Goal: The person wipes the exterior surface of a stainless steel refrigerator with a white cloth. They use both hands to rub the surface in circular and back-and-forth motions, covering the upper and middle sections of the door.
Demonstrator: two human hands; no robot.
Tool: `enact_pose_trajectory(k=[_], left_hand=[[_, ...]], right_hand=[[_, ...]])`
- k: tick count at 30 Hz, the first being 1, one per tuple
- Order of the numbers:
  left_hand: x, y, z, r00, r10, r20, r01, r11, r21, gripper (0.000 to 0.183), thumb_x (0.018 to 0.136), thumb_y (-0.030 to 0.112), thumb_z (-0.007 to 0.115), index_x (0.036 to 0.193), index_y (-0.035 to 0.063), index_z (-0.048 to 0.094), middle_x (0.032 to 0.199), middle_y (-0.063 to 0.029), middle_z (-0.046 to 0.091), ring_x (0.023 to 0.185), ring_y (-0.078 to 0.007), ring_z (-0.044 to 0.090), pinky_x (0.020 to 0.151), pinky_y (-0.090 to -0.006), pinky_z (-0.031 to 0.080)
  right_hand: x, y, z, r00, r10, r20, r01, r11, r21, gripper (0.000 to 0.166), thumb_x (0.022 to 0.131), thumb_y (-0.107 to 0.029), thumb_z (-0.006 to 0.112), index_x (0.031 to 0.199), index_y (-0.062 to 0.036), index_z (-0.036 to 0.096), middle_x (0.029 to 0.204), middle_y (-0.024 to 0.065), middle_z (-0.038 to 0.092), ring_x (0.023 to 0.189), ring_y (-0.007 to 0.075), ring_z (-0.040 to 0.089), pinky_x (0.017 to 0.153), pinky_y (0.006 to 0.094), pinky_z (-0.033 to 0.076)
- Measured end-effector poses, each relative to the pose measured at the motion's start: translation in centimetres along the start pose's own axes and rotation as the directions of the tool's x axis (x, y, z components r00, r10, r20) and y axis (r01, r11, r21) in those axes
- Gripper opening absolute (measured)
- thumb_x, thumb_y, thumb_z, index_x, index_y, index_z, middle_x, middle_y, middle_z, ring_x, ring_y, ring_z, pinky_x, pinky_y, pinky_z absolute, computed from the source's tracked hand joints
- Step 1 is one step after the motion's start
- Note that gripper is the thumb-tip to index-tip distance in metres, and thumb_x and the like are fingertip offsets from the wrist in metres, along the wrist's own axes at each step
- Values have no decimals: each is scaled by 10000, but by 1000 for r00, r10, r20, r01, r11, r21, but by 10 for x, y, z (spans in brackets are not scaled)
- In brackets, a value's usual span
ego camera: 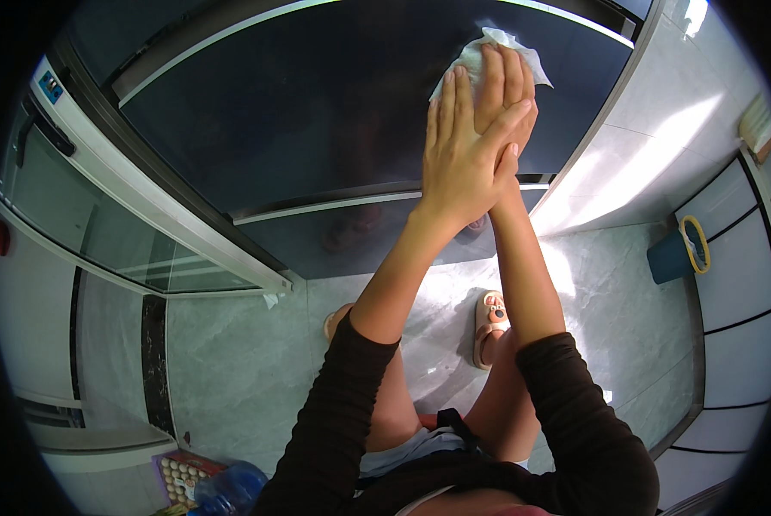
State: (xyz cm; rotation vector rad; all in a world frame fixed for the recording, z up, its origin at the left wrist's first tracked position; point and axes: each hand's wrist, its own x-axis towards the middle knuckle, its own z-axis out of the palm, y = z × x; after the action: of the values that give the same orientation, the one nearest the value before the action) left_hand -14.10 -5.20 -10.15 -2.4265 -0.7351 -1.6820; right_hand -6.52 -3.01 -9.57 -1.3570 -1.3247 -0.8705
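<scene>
A white tissue or thin cloth (470,61) lies pressed against the upper right part of a glossy dark cabinet front (282,109). On it rests my right hand (508,97), fingers stretched upward and palm towards the panel. My left hand (459,151) overlaps the right hand and wrist from the left, with its thumb across the back of the right hand. The left fingertips reach the lower left edge of the white sheet. Pale handle strips (327,208) run along the front below and above the hands. The right palm is hidden.
A glass door with a white frame (166,193) stands at left. On the right, a blue bin with a yellow rim (672,258) is beside white panelled cabinets (740,277). A tray of eggs (178,480) and a blue plastic water bottle (231,487) are at lower left.
</scene>
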Motion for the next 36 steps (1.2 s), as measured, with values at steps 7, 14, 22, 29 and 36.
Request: enact_pose_trajectory(k=[7,14,22,29,36], left_hand=[[1,1,3,1000,-29,-1,29,999,-39,536,894,248,609,1419,306,524,1505,-388,295,1439,-528,247,1149,-607,227],[-1,2,7,999,-34,-7,33,999,-27,545,889,245,622,1421,313,521,1506,-387,293,1437,-533,248,1148,-607,233],[-2,3,7,999,-33,-10,33,999,-27,512,906,238,608,1410,279,532,1505,-373,311,1433,-526,260,1152,-590,249],[-2,5,7,999,-54,-8,53,997,-51,528,900,247,624,1416,317,537,1515,-384,286,1435,-524,260,1144,-608,245],[-7,3,6,999,-51,15,52,997,-50,561,893,237,633,1435,309,507,1505,-389,295,1432,-533,258,1140,-615,246]], right_hand=[[2,0,3,1000,-4,-1,4,1000,-5,515,898,-295,627,1349,-62,540,1401,153,495,1325,321,459,1067,454,394],[0,1,0,1000,3,2,-3,1000,-6,508,899,-299,626,1340,-61,544,1399,161,495,1330,326,455,1064,458,395],[-3,2,-3,1000,14,12,-14,1000,-8,500,899,-303,626,1329,-59,548,1396,171,495,1334,331,450,1061,462,396],[-4,4,-5,1000,25,16,-25,1000,-9,494,900,-307,626,1319,-58,551,1394,179,496,1338,336,446,1059,466,398],[-5,1,-3,999,37,18,-37,999,3,487,900,-311,626,1310,-57,555,1391,188,496,1342,341,442,1056,470,399]])
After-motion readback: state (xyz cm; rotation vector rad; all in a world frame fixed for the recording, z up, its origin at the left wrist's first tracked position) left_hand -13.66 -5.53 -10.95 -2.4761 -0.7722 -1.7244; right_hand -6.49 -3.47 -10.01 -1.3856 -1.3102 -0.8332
